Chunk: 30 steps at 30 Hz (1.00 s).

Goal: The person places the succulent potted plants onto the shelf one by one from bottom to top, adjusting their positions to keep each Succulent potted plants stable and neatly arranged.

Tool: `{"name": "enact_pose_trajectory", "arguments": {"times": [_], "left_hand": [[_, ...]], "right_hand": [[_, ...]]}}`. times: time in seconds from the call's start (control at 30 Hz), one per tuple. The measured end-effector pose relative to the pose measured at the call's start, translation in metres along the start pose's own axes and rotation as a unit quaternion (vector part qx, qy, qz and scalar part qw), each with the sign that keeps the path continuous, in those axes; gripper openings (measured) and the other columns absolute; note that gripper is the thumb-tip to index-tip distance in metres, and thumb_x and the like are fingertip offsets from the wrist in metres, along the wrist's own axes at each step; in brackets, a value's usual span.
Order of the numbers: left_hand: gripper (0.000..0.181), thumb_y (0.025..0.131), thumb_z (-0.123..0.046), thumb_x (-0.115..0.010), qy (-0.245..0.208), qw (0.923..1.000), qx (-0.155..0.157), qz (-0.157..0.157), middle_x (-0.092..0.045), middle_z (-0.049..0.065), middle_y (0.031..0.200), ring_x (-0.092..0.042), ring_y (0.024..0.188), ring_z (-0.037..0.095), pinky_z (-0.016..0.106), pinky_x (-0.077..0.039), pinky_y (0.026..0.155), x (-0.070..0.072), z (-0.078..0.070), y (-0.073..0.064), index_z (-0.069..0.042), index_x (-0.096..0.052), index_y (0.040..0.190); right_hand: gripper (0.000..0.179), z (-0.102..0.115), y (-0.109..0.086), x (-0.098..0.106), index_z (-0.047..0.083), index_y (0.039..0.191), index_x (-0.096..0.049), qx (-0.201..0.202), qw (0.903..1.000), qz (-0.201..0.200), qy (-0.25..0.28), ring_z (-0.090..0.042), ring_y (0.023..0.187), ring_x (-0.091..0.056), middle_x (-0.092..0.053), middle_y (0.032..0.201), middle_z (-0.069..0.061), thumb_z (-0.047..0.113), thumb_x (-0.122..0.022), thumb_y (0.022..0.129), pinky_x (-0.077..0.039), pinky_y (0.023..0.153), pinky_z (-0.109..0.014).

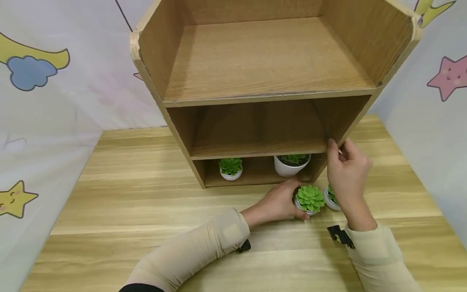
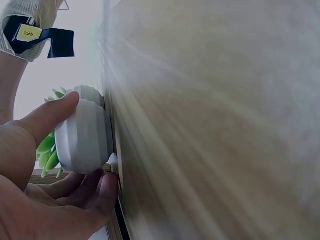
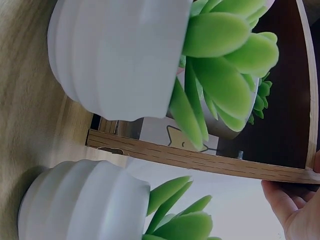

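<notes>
My left hand (image 1: 277, 203) holds a small potted succulent (image 1: 310, 198) on the table, in front of the shelf's lower right corner. In the left wrist view the thumb lies along its ribbed white pot (image 2: 85, 137), with the other fingers curled at the opposite side. My right hand (image 1: 347, 174) grips the right side panel of the wooden shelf (image 1: 270, 61) between thumb and fingers. Below that hand stands a second potted succulent (image 1: 331, 199), partly hidden by it. The right wrist view shows both ribbed pots close up, the second pot (image 3: 85, 205) lower.
In the shelf's bottom compartment are a small potted succulent (image 1: 231, 168) at left and a larger white pot (image 1: 290, 165) with a green plant at right. The wooden table (image 1: 127, 194) extends around the shelf. Cloth backdrops (image 1: 33, 134) with cartoon prints hang on the sides.
</notes>
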State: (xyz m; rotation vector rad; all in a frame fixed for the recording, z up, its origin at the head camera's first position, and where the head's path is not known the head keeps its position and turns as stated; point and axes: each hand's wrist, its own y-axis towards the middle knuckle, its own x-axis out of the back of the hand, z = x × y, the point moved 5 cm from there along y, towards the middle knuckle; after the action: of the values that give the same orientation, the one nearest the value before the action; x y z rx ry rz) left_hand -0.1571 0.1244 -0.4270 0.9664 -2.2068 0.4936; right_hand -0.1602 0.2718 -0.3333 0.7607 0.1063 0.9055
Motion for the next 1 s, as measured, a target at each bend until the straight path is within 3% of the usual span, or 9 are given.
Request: {"name": "enact_pose_trajectory", "arguments": {"times": [0.3, 0.57, 0.8, 1.0], "left_hand": [[0.081, 0.068, -0.035, -0.092, -0.006, 1.0000, -0.003, 0.002, -0.055, -0.006, 0.129, -0.052, 0.115, 0.005, 0.020, -0.038, 0.096, -0.006, 0.001, -0.002, -0.014, -0.056, 0.137], [0.079, 0.068, -0.033, -0.092, 0.000, 1.0000, 0.000, -0.001, -0.057, -0.007, 0.128, -0.052, 0.115, 0.005, 0.018, -0.038, 0.095, -0.005, 0.000, -0.003, -0.014, -0.056, 0.136], [0.079, 0.068, -0.034, -0.092, 0.003, 1.0000, -0.005, 0.003, -0.059, -0.008, 0.126, -0.053, 0.114, 0.004, 0.017, -0.038, 0.095, -0.003, -0.002, -0.004, -0.014, -0.057, 0.136], [0.077, 0.068, -0.035, -0.091, 0.012, 0.9999, -0.005, -0.001, -0.060, -0.008, 0.124, -0.053, 0.113, 0.005, 0.019, -0.039, 0.095, -0.001, -0.002, -0.004, -0.014, -0.058, 0.134]], "right_hand": [[0.018, 0.003, -0.005, -0.001, -0.010, 0.102, -0.072, 0.003, 1.0000, 0.008, -0.004, 0.004, 0.084, -0.065, -0.070, 0.094, -0.022, 0.000, -0.059, 0.094, -0.050, 0.067, -0.011], [0.017, 0.028, -0.004, 0.000, -0.014, 0.099, -0.070, 0.005, 1.0000, -0.002, -0.003, 0.006, 0.082, -0.063, -0.070, 0.092, -0.024, -0.003, -0.058, 0.092, -0.049, 0.068, -0.010], [0.017, 0.004, -0.003, 0.000, -0.012, 0.099, -0.071, 0.022, 0.9997, -0.009, -0.007, 0.005, 0.082, -0.064, -0.070, 0.092, -0.023, -0.003, -0.058, 0.092, -0.049, 0.066, -0.010], [0.018, -0.002, -0.002, 0.000, -0.010, 0.102, -0.072, 0.022, 0.9997, -0.009, -0.003, 0.003, 0.084, -0.065, -0.070, 0.094, -0.022, -0.001, -0.059, 0.093, -0.050, 0.068, -0.012]]}}
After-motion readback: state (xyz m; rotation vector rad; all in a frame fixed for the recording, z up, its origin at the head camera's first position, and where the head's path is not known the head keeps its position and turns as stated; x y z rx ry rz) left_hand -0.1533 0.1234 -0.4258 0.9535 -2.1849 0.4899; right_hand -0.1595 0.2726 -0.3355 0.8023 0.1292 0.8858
